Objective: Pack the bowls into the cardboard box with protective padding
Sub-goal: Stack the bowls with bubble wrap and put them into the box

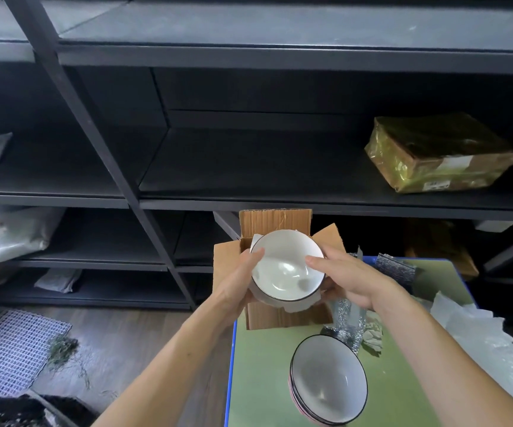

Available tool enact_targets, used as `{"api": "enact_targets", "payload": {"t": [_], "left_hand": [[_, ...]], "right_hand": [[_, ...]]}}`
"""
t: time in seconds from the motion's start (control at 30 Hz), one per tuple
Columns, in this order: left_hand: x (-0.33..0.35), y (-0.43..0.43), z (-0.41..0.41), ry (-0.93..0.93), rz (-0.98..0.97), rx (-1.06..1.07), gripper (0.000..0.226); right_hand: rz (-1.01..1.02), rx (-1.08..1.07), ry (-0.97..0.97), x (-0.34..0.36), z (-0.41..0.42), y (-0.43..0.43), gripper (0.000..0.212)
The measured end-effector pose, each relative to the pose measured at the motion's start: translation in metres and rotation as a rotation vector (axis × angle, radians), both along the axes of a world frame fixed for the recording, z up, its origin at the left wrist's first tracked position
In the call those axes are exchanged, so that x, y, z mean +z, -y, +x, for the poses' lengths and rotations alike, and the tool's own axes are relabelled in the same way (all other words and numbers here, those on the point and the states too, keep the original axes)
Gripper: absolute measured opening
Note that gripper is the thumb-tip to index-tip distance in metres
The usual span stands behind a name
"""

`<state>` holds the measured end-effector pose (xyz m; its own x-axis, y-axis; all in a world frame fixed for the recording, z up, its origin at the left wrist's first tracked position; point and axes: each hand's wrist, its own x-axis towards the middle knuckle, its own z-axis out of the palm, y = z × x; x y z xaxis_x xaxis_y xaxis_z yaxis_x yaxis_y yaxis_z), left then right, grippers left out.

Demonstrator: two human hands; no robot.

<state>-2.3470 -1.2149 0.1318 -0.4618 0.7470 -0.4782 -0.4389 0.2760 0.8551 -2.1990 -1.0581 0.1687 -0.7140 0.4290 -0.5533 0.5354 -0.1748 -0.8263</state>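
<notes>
A white bowl with a dark rim (286, 269) is held over the open cardboard box (275, 223), which stands on the green table (261, 365). White padding sheet (298, 306) shows under the bowl's edges. My left hand (239, 282) grips the bowl's left rim with the thumb inside. My right hand (347, 278) grips its right rim the same way. A stack of similar bowls (329, 386) stands on the table nearer to me.
Bubble wrap sheets (476, 337) lie at the table's right edge, silvery padding pieces (349, 322) beside the box. Dark metal shelving (249, 167) stands behind, holding a taped parcel (440, 155). A white mesh mat (8, 349) lies on the floor at left.
</notes>
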Motion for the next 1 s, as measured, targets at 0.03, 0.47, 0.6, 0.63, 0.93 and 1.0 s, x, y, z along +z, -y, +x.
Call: {"api": "enact_targets", "payload": {"t": [0.03, 0.47, 0.6, 0.63, 0.93, 1.0], "left_hand": [[0.002, -0.004, -0.003, -0.036, -0.009, -0.005, 0.039], [-0.013, -0.049, -0.052, -0.276, -0.385, -0.090, 0.021], [-0.015, -0.055, -0.045, -0.215, -0.436, 0.031, 0.021], [-0.017, -0.056, -0.041, -0.166, -0.433, 0.108, 0.018], [-0.023, -0.086, -0.021, 0.021, -0.558, 0.161, 0.057], [-0.027, -0.089, -0.020, 0.035, -0.533, 0.101, 0.059]], "right_hand": [[-0.001, 0.002, 0.007, 0.001, -0.004, -0.001, 0.026], [0.459, -0.030, 0.355, -0.032, -0.056, -0.018, 0.032], [0.345, 0.011, 0.420, -0.044, -0.065, -0.023, 0.038], [0.310, 0.016, 0.441, -0.048, -0.069, -0.024, 0.040], [0.484, 0.221, 0.707, -0.086, -0.090, -0.018, 0.055], [0.519, 0.224, 0.696, -0.094, -0.092, -0.015, 0.054]]}}
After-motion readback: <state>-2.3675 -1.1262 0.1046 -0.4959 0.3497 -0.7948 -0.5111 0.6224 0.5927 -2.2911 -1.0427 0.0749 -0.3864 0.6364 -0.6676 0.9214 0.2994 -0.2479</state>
